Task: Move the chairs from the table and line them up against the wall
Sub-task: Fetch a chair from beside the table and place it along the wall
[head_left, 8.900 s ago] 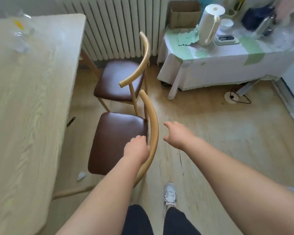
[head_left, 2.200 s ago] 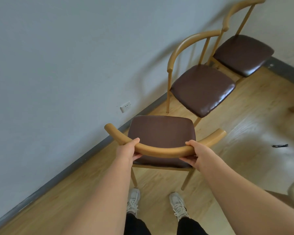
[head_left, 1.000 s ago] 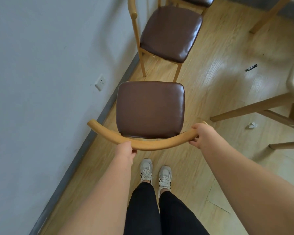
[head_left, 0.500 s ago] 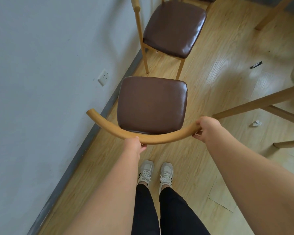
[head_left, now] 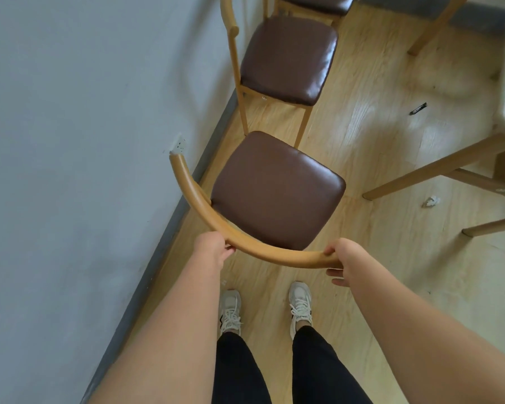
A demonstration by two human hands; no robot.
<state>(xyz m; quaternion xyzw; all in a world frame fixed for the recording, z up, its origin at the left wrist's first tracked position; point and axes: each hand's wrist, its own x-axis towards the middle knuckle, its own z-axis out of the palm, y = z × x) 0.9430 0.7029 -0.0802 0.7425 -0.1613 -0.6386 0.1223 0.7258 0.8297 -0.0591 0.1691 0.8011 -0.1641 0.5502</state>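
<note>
Home dining room — wood-plank floor, cushioned wooden chairs, table legs, wall socket

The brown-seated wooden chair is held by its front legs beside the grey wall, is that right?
Not the legs: the head view shows the left hand and right hand holding the brown-seated wooden chair by its curved backrest, beside the grey wall.

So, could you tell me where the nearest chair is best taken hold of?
Take the curved backrest rail, coming from behind the chair. It is a rounded bar arcing clear above the seat, so fingers can wrap it, one hand either side of its middle. The left hand grips it so; the right hand is at its end.
</note>
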